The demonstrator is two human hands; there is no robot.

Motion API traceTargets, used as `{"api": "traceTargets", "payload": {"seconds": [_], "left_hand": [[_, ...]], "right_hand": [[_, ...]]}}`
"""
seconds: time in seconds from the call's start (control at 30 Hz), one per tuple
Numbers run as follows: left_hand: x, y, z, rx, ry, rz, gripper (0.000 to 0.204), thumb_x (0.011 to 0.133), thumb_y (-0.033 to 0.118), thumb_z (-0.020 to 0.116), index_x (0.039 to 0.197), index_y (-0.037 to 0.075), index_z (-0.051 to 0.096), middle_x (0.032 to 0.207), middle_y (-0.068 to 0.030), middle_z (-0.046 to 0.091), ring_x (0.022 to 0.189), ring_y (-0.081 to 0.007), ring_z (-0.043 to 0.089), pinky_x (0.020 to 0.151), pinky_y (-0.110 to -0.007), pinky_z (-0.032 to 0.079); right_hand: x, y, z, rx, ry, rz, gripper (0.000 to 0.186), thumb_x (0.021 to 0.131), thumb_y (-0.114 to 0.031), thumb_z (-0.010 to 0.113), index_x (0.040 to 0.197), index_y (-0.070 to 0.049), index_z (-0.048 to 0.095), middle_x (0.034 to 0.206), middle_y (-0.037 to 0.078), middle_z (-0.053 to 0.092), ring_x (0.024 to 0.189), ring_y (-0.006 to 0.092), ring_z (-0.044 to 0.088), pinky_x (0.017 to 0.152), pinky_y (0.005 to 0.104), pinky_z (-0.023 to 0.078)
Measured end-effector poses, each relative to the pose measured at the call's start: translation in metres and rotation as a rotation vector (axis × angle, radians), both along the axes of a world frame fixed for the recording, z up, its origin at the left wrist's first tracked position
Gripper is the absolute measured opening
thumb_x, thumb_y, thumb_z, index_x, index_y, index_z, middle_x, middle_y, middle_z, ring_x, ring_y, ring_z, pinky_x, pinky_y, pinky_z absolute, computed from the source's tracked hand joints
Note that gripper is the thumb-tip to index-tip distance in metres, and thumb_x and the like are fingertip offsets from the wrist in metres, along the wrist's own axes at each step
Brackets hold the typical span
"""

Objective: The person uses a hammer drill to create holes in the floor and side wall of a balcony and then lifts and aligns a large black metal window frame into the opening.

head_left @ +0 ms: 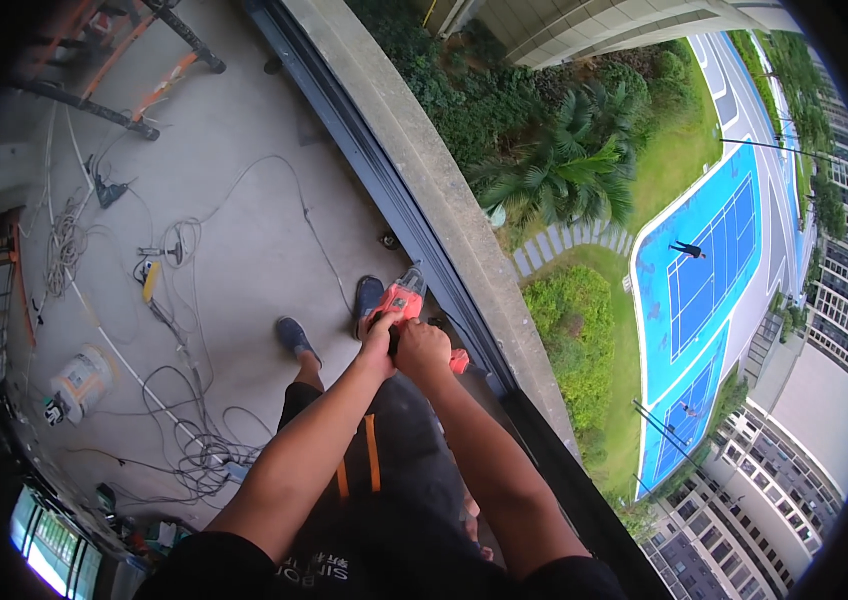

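Red power drill [402, 298] gripped by both hands [406, 345].

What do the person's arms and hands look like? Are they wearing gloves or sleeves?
No gloves: the left hand and right hand are bare. Both forearms are uncovered too. Short black sleeves show only near the shoulders, at the picture's lower edge. No watch or rings can be seen.

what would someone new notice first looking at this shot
Probably the red power tool at the picture's centre, gripped by the left hand and the right hand close beside the dark metal frame at the floor's open edge. To the right, past the concrete ledge, the view drops to palm trees and blue sports courts far below. Loose cables sprawl over the floor at left.
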State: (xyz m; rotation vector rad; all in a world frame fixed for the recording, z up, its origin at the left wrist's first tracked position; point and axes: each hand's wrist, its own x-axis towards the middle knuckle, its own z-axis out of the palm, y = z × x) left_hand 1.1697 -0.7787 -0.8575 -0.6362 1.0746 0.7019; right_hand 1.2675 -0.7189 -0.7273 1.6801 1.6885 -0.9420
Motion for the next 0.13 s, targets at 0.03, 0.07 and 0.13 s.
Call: {"api": "traceTargets", "payload": {"seconds": [0.03, 0.07, 0.13], "left_hand": [[-0.002, -0.004, 0.000, 0.011, -0.004, 0.006, 0.057, 0.084, 0.020, 0.081, 0.131, 0.019, 0.047, 0.123, -0.0096, 0.059, 0.108, -0.0278, 0.064, 0.083, -0.047, 0.059], [-0.003, -0.009, 0.001, 0.030, -0.017, 0.023, 0.057, 0.085, 0.021, 0.080, 0.131, 0.020, 0.047, 0.127, -0.0089, 0.058, 0.112, -0.0281, 0.063, 0.085, -0.048, 0.058], [-0.007, -0.014, 0.004, 0.052, -0.026, 0.030, 0.057, 0.086, 0.022, 0.080, 0.131, 0.021, 0.046, 0.130, -0.0081, 0.056, 0.116, -0.0284, 0.061, 0.088, -0.049, 0.058]], "right_hand": [[-0.002, 0.000, 0.004, -0.025, 0.010, 0.020, 0.026, 0.090, -0.020, 0.064, 0.109, -0.003, 0.070, 0.106, 0.016, 0.078, 0.097, 0.0297, 0.078, 0.082, 0.0373, 0.061], [-0.004, -0.001, 0.006, -0.051, 0.017, 0.034, 0.029, 0.089, -0.021, 0.065, 0.111, -0.003, 0.070, 0.108, 0.016, 0.078, 0.099, 0.0300, 0.077, 0.085, 0.0368, 0.061], [-0.006, -0.003, 0.014, -0.075, 0.002, 0.052, 0.034, 0.086, -0.025, 0.071, 0.114, -0.005, 0.071, 0.116, 0.015, 0.076, 0.105, 0.0283, 0.076, 0.088, 0.0364, 0.061]]}}
